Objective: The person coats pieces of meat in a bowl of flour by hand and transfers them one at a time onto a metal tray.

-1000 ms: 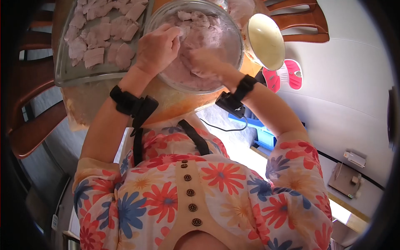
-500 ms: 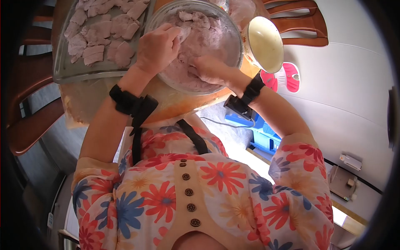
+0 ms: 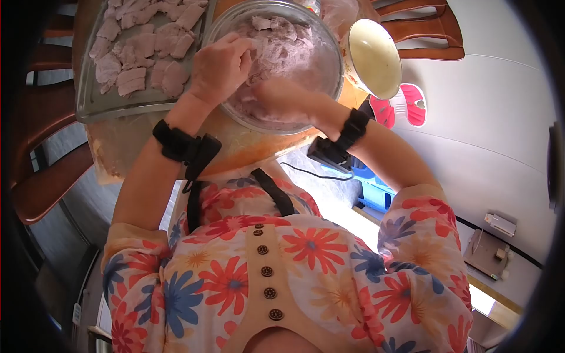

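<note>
A round metal bowl [image 3: 333, 44] on the table holds pinkish, flour-dusted pieces [image 3: 282, 44]. Over the bowl's left side is my left hand [image 3: 219, 67], its fingers bent together; what they hold, if anything, is too small to make out. My right hand [image 3: 285, 100] is inside the bowl near its lower part, blurred by motion, with its fingers smeared. Left of the bowl lies a glass tray [image 3: 141, 109] with several flat pink pieces [image 3: 131, 81] spread on it.
A cream enamel bowl [image 3: 374, 59] stands right of the metal bowl. The table [image 3: 235, 147] has wooden chairs at its left [image 3: 50, 112] and right [image 3: 426, 29]. A red-and-white object [image 3: 406, 106] and a blue crate [image 3: 376, 194] are beyond the table's right edge.
My right hand has shifted slightly left within the bowl and is now blurred. My left hand has hardly moved, and the small pale piece seen at its fingertips no longer shows clearly.
</note>
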`<control>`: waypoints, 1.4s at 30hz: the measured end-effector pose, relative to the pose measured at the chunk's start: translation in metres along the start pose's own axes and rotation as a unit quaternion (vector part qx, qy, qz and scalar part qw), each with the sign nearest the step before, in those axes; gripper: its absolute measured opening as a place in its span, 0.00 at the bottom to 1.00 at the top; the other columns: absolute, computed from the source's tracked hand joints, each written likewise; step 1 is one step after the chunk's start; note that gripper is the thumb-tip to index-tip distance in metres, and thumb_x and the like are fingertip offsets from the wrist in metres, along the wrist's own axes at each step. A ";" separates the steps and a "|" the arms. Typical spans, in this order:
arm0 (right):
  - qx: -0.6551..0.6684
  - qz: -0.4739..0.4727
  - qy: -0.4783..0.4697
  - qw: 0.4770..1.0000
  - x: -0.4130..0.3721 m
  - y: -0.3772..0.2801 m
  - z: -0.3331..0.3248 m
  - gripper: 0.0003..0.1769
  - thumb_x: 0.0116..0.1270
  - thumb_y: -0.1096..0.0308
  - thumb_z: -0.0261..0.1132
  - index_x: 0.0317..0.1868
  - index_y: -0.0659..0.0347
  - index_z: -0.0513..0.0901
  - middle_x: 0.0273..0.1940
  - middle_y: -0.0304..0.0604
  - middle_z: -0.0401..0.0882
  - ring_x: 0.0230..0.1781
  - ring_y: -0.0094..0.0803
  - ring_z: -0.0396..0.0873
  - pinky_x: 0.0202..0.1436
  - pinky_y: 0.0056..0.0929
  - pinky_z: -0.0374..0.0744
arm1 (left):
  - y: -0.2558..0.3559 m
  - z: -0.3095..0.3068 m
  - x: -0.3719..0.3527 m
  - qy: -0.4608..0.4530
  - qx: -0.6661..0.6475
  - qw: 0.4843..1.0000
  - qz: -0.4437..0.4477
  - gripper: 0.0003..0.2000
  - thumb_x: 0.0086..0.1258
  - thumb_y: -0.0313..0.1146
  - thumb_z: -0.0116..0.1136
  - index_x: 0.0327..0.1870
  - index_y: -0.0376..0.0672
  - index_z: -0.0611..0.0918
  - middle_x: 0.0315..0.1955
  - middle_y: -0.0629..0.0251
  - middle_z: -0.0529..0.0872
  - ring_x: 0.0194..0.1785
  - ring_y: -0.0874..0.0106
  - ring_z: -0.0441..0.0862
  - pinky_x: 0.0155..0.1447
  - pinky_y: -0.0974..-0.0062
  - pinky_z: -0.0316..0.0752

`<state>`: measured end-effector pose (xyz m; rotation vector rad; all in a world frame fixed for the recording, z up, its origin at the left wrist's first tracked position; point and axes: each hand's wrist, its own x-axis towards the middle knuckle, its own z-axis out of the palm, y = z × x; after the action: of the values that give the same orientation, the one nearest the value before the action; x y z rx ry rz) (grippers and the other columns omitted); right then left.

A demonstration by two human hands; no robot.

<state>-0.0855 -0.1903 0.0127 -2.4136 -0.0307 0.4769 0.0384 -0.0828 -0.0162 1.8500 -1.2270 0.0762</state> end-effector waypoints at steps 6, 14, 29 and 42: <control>-0.111 0.000 -0.020 0.994 -0.047 0.000 -0.014 0.08 0.58 0.69 0.61 0.40 0.56 0.80 0.35 0.47 0.78 0.37 0.47 0.78 0.38 0.43 0.74 | -0.002 0.000 0.001 0.005 -0.001 1.000 0.011 0.05 0.58 0.28 0.56 0.34 0.47 0.82 0.29 0.66 0.80 0.32 0.60 0.81 0.36 0.67 0.77; -0.022 0.024 0.028 0.999 -0.035 0.029 0.000 0.08 0.61 0.67 0.63 0.40 0.58 0.80 0.36 0.45 0.79 0.36 0.44 0.78 0.41 0.36 0.76 | 0.000 -0.002 0.002 0.001 0.011 1.000 0.011 0.04 0.58 0.27 0.57 0.33 0.46 0.82 0.29 0.66 0.80 0.33 0.61 0.81 0.36 0.67 0.77; -0.137 0.076 0.019 0.988 0.016 0.036 0.010 0.15 0.66 0.62 0.55 0.31 0.66 0.80 0.31 0.58 0.79 0.32 0.55 0.78 0.35 0.45 0.74 | 0.001 0.002 -0.003 0.011 0.000 1.000 0.018 0.05 0.58 0.27 0.56 0.34 0.45 0.81 0.29 0.66 0.80 0.32 0.61 0.80 0.35 0.67 0.77; -0.100 0.186 0.057 0.976 -0.014 0.035 0.024 0.16 0.68 0.57 0.52 0.41 0.57 0.82 0.35 0.56 0.81 0.36 0.55 0.79 0.39 0.47 0.76 | -0.001 0.000 0.002 0.016 0.027 0.999 0.028 0.04 0.58 0.27 0.56 0.34 0.46 0.80 0.30 0.65 0.80 0.32 0.60 0.80 0.34 0.67 0.77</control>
<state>-0.1100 -0.2046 -0.0211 -2.6496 0.4519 0.5208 0.0401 -0.0845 -0.0157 1.8543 -1.2654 0.1701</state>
